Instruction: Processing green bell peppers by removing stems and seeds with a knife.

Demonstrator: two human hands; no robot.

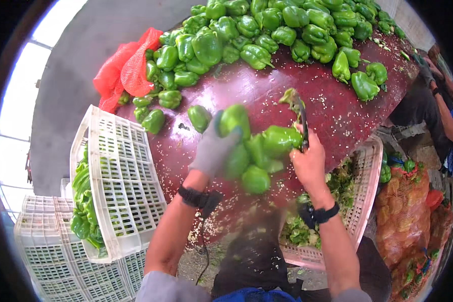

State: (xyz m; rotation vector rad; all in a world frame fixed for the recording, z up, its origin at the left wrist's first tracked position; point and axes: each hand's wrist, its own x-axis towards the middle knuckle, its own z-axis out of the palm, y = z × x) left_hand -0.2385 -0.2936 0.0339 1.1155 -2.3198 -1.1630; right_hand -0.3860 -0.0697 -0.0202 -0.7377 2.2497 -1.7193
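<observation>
My left hand (215, 145), in a grey glove, is closed around a green bell pepper (234, 120) above the dark red tabletop (249, 81). My bare right hand (309, 160) grips a knife (304, 124) by its lower end, the dark curved blade pointing up with plant scraps at its tip. Between the hands lie several more bell peppers, one of them (281, 140) touching my right fingers; motion blurs part of this group. A single pepper (199, 118) rests just left of my gloved fingers. Both wrists wear black straps.
Green peppers are heaped along the far side beside a red mesh bag (126, 68). A white crate (126, 181) of peppers stands at left, over stacked crates (49, 260). A pink crate (366, 188) holds trimmings at right, near filled mesh sacks (402, 211) and another person's arm (446, 117).
</observation>
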